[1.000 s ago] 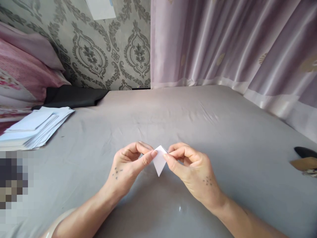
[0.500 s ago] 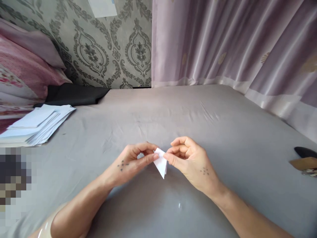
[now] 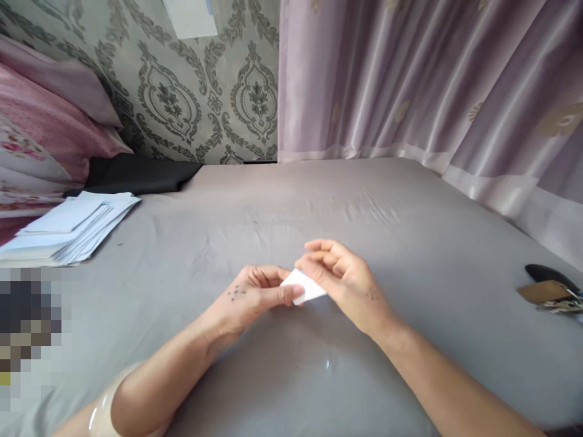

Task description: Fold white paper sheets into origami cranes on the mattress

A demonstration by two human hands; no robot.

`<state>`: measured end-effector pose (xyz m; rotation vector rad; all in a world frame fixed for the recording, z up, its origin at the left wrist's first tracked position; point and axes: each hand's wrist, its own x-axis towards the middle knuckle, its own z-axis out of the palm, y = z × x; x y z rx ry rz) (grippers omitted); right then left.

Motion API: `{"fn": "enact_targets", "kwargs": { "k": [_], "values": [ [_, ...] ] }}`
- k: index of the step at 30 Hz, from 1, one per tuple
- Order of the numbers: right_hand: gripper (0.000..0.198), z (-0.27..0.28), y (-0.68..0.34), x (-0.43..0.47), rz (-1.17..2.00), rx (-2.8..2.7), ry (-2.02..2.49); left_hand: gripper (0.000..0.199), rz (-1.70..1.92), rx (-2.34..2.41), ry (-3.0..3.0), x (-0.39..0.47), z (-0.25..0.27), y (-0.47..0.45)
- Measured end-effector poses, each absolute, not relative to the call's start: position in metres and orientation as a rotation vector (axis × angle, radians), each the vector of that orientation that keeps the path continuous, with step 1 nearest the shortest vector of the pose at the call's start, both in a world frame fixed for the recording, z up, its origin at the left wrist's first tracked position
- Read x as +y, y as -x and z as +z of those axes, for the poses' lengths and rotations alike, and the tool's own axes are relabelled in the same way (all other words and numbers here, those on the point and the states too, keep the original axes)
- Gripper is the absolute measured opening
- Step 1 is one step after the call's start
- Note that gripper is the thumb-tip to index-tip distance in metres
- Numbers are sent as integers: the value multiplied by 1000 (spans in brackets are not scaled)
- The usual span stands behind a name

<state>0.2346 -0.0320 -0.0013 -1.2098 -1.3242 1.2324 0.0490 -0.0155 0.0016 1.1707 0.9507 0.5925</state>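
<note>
A small piece of folded white paper (image 3: 304, 286) is held just above the grey cloth in the middle of the view. My left hand (image 3: 255, 288) pinches its left end, thumb on top and fingers behind. From the right, my right hand (image 3: 344, 279) has its thumb and forefinger on the paper's upper right edge, while its other fingers curl loosely above. The paper's right tip is partly hidden behind the right hand's thumb.
A grey sheet (image 3: 291, 206) covers the surface. At left lie a stack of white paper (image 3: 68, 227) and a black cloth (image 3: 141, 173). At the right edge are a brown tag (image 3: 544, 292) and keys (image 3: 560, 306). Purple curtains (image 3: 387, 79) hang behind.
The folded paper has turned, its point swinging from downward to the right. My right hand has shifted slightly up and left, its thumb now over the upper edge.
</note>
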Motion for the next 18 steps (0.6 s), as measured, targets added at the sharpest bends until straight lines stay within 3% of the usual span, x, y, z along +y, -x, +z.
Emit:
{"fn": "enact_targets", "kwargs": {
  "k": [5,12,18],
  "values": [
    [42,-4,-235,-28,1277,-1200,1084,24,932,878,-701,-17,-12,-59],
    [21,-6,-211,-39,1165,-1343,1165,25,961,776,-697,-20,-19,-66],
    [16,-5,-218,-39,1084,-1345,1221,18,956,863,-714,-20,-21,-64]
  ]
}}
